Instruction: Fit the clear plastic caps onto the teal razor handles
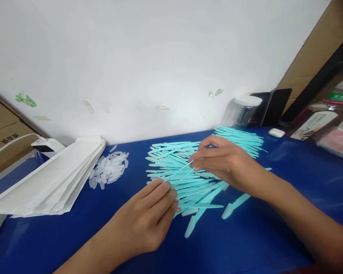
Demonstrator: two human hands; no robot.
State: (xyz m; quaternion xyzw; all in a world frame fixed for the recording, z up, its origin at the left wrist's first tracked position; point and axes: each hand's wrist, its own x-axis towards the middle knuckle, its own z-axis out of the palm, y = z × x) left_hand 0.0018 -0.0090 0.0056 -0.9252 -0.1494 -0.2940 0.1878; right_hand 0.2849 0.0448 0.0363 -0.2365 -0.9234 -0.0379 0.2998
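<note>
A spread-out pile of turquoise eyebrow razors (198, 190) lies on the blue table, with long thin handles and wider, pale-edged heads. Above it, thin turquoise razor handles (180, 173) run between my two hands. My left hand (153, 213) is closed around their near-left ends, and its fingers hide the heads. At the other ends, my right hand (225, 161) pinches the tips between thumb and fingers. Two handles seem to be held, though the exact number is hard to see. One separate razor (236, 203) lies below my right wrist.
Behind my right hand, more razors (242, 139) lie lined up. Small translucent plastic caps (110, 167) are heaped at left, beside stacked white envelopes (54, 175). A lidded clear jar (241, 112), a phone (276, 106), a white earbud case (276, 133) and a bottle (317, 120) stand back right.
</note>
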